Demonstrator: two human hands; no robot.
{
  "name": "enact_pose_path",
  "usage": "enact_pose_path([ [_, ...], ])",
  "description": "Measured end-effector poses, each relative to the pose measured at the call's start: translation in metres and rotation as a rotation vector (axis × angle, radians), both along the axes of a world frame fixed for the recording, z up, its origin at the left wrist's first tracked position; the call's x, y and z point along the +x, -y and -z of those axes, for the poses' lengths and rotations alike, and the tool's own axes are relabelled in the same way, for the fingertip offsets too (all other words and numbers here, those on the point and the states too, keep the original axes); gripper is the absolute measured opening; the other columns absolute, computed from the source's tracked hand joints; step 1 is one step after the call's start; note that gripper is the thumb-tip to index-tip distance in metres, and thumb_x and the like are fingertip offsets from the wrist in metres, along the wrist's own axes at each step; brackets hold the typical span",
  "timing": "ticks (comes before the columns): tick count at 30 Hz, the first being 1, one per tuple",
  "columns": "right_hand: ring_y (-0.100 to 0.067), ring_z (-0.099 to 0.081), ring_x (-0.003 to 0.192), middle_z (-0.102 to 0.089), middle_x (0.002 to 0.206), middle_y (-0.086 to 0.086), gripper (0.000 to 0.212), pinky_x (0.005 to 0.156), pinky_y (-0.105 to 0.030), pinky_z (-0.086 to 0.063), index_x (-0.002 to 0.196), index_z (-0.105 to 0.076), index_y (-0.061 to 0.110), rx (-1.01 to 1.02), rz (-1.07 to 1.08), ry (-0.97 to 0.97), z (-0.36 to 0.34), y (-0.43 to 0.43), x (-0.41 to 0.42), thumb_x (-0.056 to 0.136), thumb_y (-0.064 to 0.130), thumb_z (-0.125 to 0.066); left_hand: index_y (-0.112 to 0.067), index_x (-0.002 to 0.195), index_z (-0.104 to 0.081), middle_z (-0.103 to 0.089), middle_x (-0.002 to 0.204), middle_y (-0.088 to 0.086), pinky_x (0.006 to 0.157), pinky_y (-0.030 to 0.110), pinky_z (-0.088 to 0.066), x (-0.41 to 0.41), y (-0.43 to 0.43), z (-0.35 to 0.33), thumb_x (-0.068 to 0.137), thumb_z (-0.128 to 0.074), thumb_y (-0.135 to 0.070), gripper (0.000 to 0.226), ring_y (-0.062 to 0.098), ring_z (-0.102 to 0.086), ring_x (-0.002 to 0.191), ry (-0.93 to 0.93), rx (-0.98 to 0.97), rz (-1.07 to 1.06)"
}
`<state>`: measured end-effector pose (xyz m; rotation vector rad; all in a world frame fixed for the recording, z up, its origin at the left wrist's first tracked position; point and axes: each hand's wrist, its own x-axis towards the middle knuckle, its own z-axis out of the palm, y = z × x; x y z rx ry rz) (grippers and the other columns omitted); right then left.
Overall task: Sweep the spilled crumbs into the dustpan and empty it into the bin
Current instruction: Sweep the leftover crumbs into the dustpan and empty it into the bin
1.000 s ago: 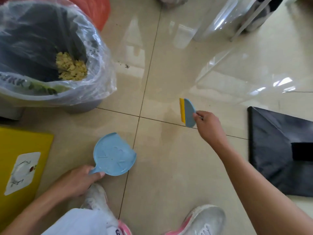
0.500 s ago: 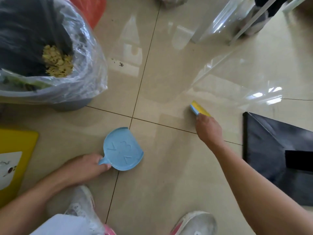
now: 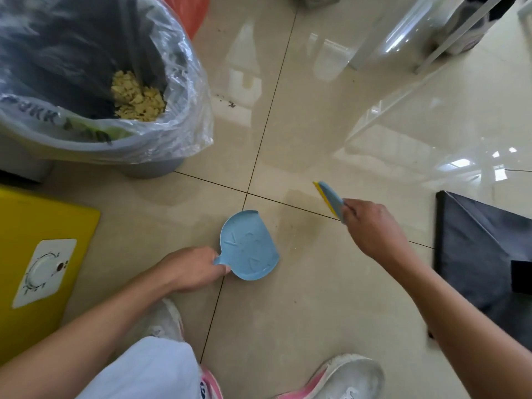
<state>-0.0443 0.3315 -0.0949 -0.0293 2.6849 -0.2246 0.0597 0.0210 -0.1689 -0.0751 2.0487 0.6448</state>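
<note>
Crouching over the tiled floor (image 3: 288, 306), we have our white shoes (image 3: 342, 375) nearest, at 6 o'clock. Just beyond them the left grip (image 3: 190, 269) is curled around the short handle of the blue dustpan (image 3: 249, 246). The pan lies flat on the tile with its open edge facing 2 o'clock, and it looks empty. At 3 o'clock the right grip (image 3: 371, 226) is clamped on a small blue sweeper with a yellow edge (image 3: 328, 198), held apart from the pan. Between the two lies a faint dusting of specks (image 3: 299, 226), too fine to tell more.

Farther off, at 10 o'clock, the lined grey bin (image 3: 152, 168) already holds a heap of pale yellow crumbs (image 3: 135, 96). We judge the main load emptied and a final clean-up pass in hand. Next we would draw the sweeper's edge toward 8 o'clock, pressed low to the tile, while keeping the pan's lip flat so the dust does not slip under it.
</note>
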Motion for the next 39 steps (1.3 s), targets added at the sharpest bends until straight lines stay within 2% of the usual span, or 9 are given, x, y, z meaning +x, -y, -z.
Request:
enact_pose_path([
  [3,-0.035,-0.054,0.068,-0.054,0.066,-0.004,0.033,0.050,-0.035,-0.033,0.068,-0.045,0.021,0.123,0.058,0.008,0.010,-0.007,-0.003,0.100,0.027,-0.038,-0.019,0.065,-0.037,-0.045,0.062,-0.003,0.055,0.033,-0.029,0.007,-0.005,0.002,0.093,-0.045,-0.053,0.045,0.019,-0.042,0.057,-0.007,-0.001,-0.037],
  [7,-0.037,-0.065,0.081,-0.068,0.086,-0.015,0.027,0.061,-0.037,-0.045,0.083,-0.060,0.016,0.091,0.045,0.134,0.039,0.033,0.036,0.100,0.023,-0.040,-0.019,0.066,-0.040,-0.052,0.065,-0.002,0.058,0.033,-0.034,0.013,-0.022,0.003,0.095,-0.040,-0.053,0.044,0.023,-0.049,0.063,-0.005,-0.008,-0.038],
  [11,-0.031,-0.050,0.062,-0.051,0.063,-0.005,0.037,0.053,-0.035,-0.036,0.061,-0.043,0.017,-0.158,0.120,0.236,0.030,0.084,0.065,0.097,0.024,-0.041,-0.021,0.063,-0.040,-0.050,0.064,-0.003,0.061,0.035,-0.037,0.012,-0.031,0.001,0.095,-0.036,-0.054,0.046,0.027,-0.051,0.068,-0.001,-0.010,-0.018],
  [14,-0.021,-0.041,0.052,-0.044,0.055,0.001,0.032,0.051,-0.032,-0.033,0.065,-0.050,0.010,-0.224,0.155,0.243,0.005,0.080,0.058,0.093,0.026,-0.046,-0.022,0.061,-0.037,-0.045,0.062,-0.004,0.063,0.036,-0.035,0.011,-0.031,-0.004,0.096,-0.038,-0.054,0.047,0.028,-0.048,0.070,0.007,-0.009,-0.017],
  [19,-0.019,-0.042,0.047,-0.052,0.058,-0.002,0.030,0.049,-0.028,-0.034,0.073,-0.068,0.016,-0.219,0.260,0.122,-0.019,0.049,0.027,0.093,0.024,-0.047,-0.021,0.062,-0.036,-0.044,0.061,-0.003,0.056,0.033,-0.030,0.015,-0.025,-0.006,0.095,-0.040,-0.049,0.043,0.021,-0.041,0.058,0.035,0.007,-0.022],
  [24,-0.032,-0.054,0.064,-0.052,0.063,-0.003,0.036,0.055,-0.033,-0.038,0.062,-0.046,0.019,-0.069,0.168,0.127,0.015,0.072,0.042,0.096,0.028,-0.042,-0.020,0.062,-0.036,-0.044,0.060,-0.003,0.056,0.033,-0.030,0.024,-0.021,-0.008,0.095,-0.041,-0.048,0.044,0.020,-0.041,0.057,0.055,0.010,-0.017],
  [29,-0.019,-0.030,0.052,-0.039,0.059,-0.002,0.032,0.052,-0.031,-0.027,0.072,-0.050,-0.001,-0.342,0.205,0.344,0.018,0.106,0.072,0.093,0.022,-0.047,-0.020,0.058,-0.035,-0.042,0.058,-0.001,0.058,0.035,-0.031,0.032,-0.020,-0.005,0.095,-0.039,-0.053,0.049,0.025,-0.043,0.062,0.054,-0.008,-0.017],
  [35,-0.014,-0.025,0.051,-0.035,0.055,0.004,0.027,0.048,-0.028,-0.022,0.085,-0.066,-0.002,-0.401,0.381,0.209,-0.020,0.063,0.058,0.092,0.021,-0.052,-0.019,0.067,-0.039,-0.051,0.063,-0.002,0.059,0.035,-0.035,0.044,-0.013,-0.003,0.092,-0.041,-0.059,0.047,0.024,-0.049,0.064,-0.027,0.043,-0.059],
  [39,-0.017,-0.027,0.056,-0.033,0.055,0.003,0.025,0.055,-0.030,-0.022,0.089,-0.072,0.004,-0.389,0.519,0.126,-0.031,0.035,0.058,0.091,0.019,-0.052,-0.014,0.074,-0.043,-0.051,0.066,-0.004,0.060,0.035,-0.038,0.057,0.001,-0.016,0.091,-0.041,-0.063,0.052,0.020,-0.048,0.062,-0.080,0.072,-0.121],
])
